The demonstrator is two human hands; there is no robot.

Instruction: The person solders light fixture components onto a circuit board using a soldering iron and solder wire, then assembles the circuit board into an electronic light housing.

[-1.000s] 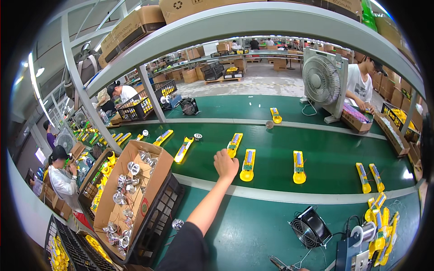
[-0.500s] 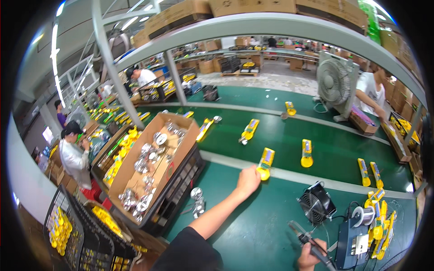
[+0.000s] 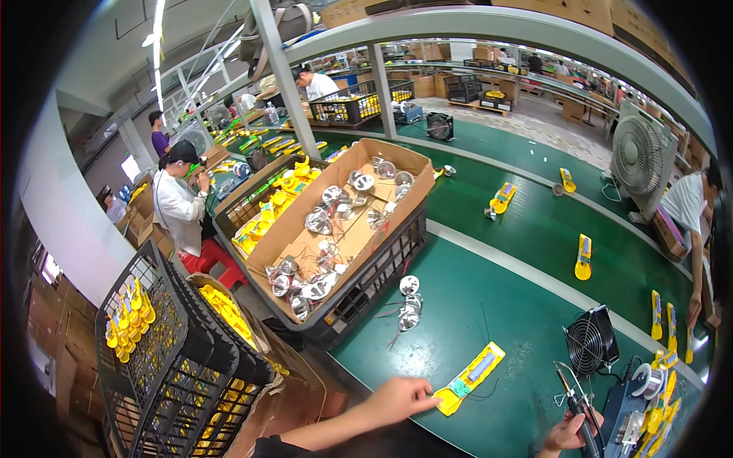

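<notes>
The left hand (image 3: 398, 398) lay on the green surface (image 3: 489, 305) with its fingertips pinching the near end of a long yellow housing (image 3: 470, 378), which lay flat and slanted away just in front of it. The right hand (image 3: 569, 432) was closed around a soldering iron (image 3: 574, 403), tip pointing up and away, near the lower edge of the view.

Half a second before, the left arm had been stretched far out to a yellow housing on the belt; now that arm was drawn back close to the body, the housing with it.

Just beyond the housing lay a few silver reflectors (image 3: 408, 299) with trailing wires. Behind them a cardboard box (image 3: 345, 221) of more reflectors sat on a black crate (image 3: 374, 275). To the right stood a small black fan (image 3: 589, 342), close to the iron. More yellow housings (image 3: 583, 257) lay farther along the belt.
</notes>
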